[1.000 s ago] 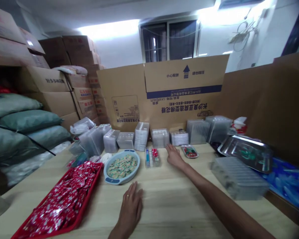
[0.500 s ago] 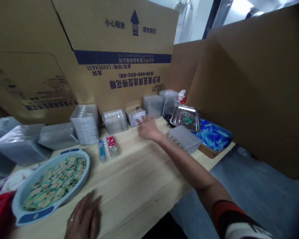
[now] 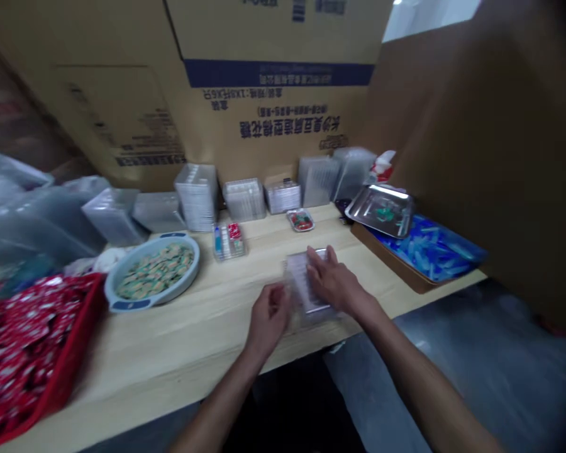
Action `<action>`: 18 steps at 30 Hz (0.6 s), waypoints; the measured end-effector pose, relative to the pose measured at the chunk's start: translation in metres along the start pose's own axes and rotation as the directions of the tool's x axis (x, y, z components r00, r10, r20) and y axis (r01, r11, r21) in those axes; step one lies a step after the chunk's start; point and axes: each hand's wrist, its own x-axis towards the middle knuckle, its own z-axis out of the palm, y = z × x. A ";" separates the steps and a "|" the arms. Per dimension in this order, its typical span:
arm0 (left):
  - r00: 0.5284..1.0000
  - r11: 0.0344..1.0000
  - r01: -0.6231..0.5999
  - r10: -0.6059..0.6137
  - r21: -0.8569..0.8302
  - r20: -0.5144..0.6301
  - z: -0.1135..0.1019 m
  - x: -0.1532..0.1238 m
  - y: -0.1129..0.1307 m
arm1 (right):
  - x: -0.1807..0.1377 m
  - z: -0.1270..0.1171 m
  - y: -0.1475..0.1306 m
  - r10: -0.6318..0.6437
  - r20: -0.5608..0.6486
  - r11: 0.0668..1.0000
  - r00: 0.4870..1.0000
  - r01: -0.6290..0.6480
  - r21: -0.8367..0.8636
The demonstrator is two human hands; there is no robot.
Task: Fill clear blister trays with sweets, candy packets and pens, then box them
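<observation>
Both hands meet on a stack of clear ribbed plastic trays [image 3: 298, 277] near the front edge of a pale wooden table [image 3: 193, 327] — right hand [image 3: 334, 284] flat on top with fingers loosely apart, left hand [image 3: 268, 318] curled round its left side.

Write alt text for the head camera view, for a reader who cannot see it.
The left hand and right hand hold a stack of clear plastic trays at the near edge of a wooden table. A blue bowl of wrapped sweets and a red tray sit to the left.
</observation>
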 end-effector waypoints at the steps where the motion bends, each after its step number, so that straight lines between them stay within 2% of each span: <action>1: 0.998 0.998 0.027 -0.030 -0.051 -0.053 0.005 0.004 0.005 | -0.008 0.006 -0.013 -0.023 0.032 0.999 0.999 0.022 0.035; 3: 0.993 0.990 0.056 -0.069 -0.127 -0.098 -0.002 0.009 0.009 | -0.017 0.020 -0.026 -0.076 0.033 0.983 0.997 0.069 0.168; 5: 0.990 0.973 0.115 -0.128 -0.198 -0.053 -0.020 0.006 0.008 | -0.017 0.036 -0.025 -0.087 -0.056 0.919 0.995 0.102 0.381; 7: 0.983 0.951 0.175 -0.182 -0.253 -0.001 -0.040 0.000 0.006 | -0.013 0.054 -0.019 -0.058 -0.105 0.778 0.993 0.111 0.619; 9: 0.982 0.943 0.182 -0.191 -0.278 -0.007 -0.052 -0.004 0.003 | -0.010 0.068 -0.017 -0.056 -0.037 0.605 0.998 0.064 0.794; 11: 0.984 0.937 0.148 -0.171 -0.315 -0.046 -0.058 -0.005 0.001 | -0.010 0.074 -0.019 -0.095 0.016 0.512 0.995 0.035 0.858; 12: 0.983 0.930 0.132 -0.166 -0.342 -0.073 -0.059 -0.004 -0.001 | -0.012 0.074 -0.021 -0.112 0.009 0.525 0.994 0.052 0.850; 13: 0.980 0.923 0.114 -0.165 -0.367 -0.110 -0.060 -0.003 -0.002 | -0.015 0.073 -0.025 -0.115 -0.026 0.584 0.993 0.088 0.807; 14: 0.973 0.918 0.100 -0.170 -0.384 -0.154 -0.062 -0.002 -0.003 | -0.019 0.069 -0.030 -0.105 -0.081 0.682 0.991 0.131 0.720; 16: 0.958 0.907 0.096 -0.196 -0.409 -0.210 -0.065 0.001 -0.005 | -0.030 0.060 -0.043 -0.090 -0.230 0.890 0.969 0.182 0.419; 18: 0.955 0.875 0.149 -0.248 -0.460 -0.162 -0.070 0.004 -0.006 | -0.041 0.053 -0.061 -0.160 -0.350 0.973 0.923 0.207 0.102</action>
